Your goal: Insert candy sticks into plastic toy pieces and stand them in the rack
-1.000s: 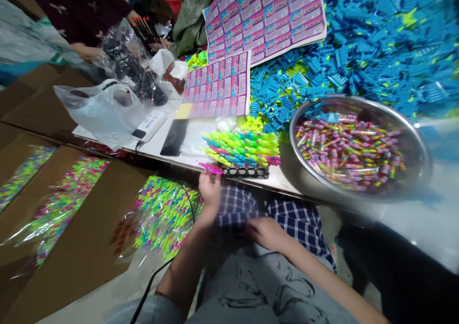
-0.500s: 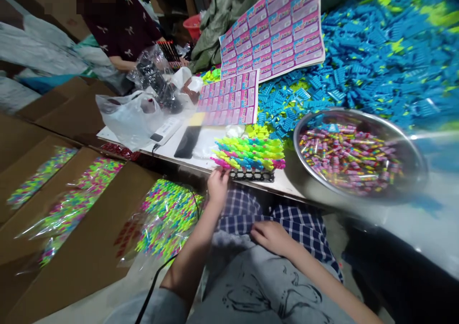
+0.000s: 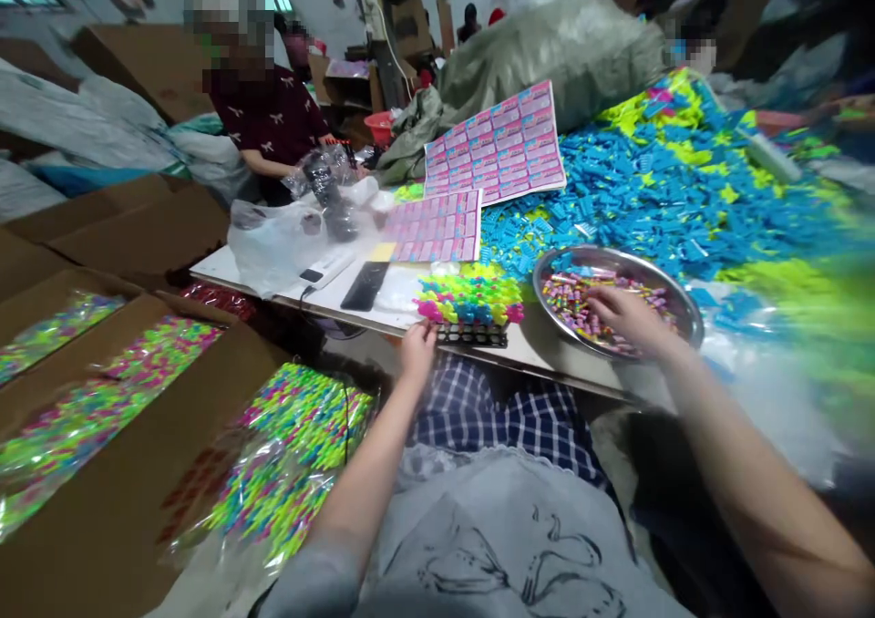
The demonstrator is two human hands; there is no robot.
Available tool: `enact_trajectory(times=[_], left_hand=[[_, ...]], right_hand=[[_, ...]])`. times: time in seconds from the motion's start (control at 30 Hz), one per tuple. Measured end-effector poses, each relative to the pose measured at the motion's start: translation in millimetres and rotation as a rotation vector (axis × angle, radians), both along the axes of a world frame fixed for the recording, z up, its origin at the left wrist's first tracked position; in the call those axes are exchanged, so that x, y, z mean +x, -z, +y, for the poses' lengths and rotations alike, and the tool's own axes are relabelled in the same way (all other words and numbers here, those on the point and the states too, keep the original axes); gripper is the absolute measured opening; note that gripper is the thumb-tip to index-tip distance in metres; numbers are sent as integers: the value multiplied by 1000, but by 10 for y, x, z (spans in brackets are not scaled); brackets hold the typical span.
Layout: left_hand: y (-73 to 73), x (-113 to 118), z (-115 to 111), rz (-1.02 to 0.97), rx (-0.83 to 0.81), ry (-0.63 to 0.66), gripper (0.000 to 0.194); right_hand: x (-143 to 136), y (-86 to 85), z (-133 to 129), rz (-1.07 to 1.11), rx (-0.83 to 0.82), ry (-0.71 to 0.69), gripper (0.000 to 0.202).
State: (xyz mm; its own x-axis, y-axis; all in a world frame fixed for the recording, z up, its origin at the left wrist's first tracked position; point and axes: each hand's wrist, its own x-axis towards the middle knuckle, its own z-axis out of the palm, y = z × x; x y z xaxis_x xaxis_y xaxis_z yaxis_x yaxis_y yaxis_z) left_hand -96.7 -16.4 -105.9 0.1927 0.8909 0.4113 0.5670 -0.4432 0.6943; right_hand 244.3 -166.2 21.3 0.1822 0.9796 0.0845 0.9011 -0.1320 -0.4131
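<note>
My left hand (image 3: 418, 352) is at the near left corner of a black rack (image 3: 471, 335), its fingertips closed on the edge. Upright in the rack stand rows of small plastic pieces (image 3: 471, 294) in pink, yellow, green and blue. My right hand (image 3: 625, 315) is inside a round metal bowl (image 3: 694, 326), over a heap of small wrapped candy tubes (image 3: 567, 297). Its fingers are bent and pressed together among the tubes; what they hold, if anything, is hidden.
Blue and yellow plastic parts (image 3: 635, 180) are heaped behind the bowl. Printed label sheets (image 3: 492, 144), a phone (image 3: 364, 286) and a plastic bag (image 3: 270, 244) lie leftward. Cartons (image 3: 129, 454) with bagged colourful sticks (image 3: 293, 417) stand at lower left. A co-worker (image 3: 263, 117) is across the table.
My right hand has gone from my lap to the metal bowl. My left hand stays at the rack's corner. The view has tilted up, showing more of the room.
</note>
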Motion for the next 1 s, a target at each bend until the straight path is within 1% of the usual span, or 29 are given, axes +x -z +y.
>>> enact_trajectory(times=[0.03,0.1,0.13,0.23,0.3,0.37,0.43,0.5,0.57,0.6,0.67,0.77,0.83,0.9,0.97,1.0], left_hand=[[5,-1,11,-17,-3,-4,20],[6,-12,41,-63,-14,-3,20],[6,-22,54,-90,-20,7,20],[34,-74,27,-181,-36,57,26],[97,-115,-88,-241,-45,49,30],[192,-146,-297,-276,-55,3,33],[297,-160,-565,-270,-70,-18,32],[387,-150,-814,-224,-97,43,29],[451,-121,-964,-165,-126,140,27],[473,-104,-989,-140,-138,178,27],[504,-76,-960,-105,-158,218,29],[540,-70,-847,-78,-192,225,31],[564,-88,-809,-64,-215,223,30],[583,-111,-812,-52,-234,215,31],[591,-130,-834,-27,-244,207,33],[593,-137,-844,-13,-245,204,34]], right_hand=[[144,32,80,-68,-179,-26,24],[313,148,194,-109,-355,-83,18],[352,213,226,-118,-413,-106,18],[397,349,248,-136,-478,-151,25],[426,369,246,-142,-484,-162,27],[472,350,257,-137,-465,-159,23],[524,324,284,-129,-423,-138,20],[565,316,322,-131,-367,-102,22],[586,323,370,-144,-315,-59,26],[592,325,400,-152,-291,-40,28],[606,301,483,-168,-236,1,32],[632,169,704,-194,-137,74,43],[616,47,931,-188,-64,112,50],[537,-48,1205,-175,18,112,52],[389,-79,1491,-231,51,72,50],[294,-67,1628,-297,29,42,50]])
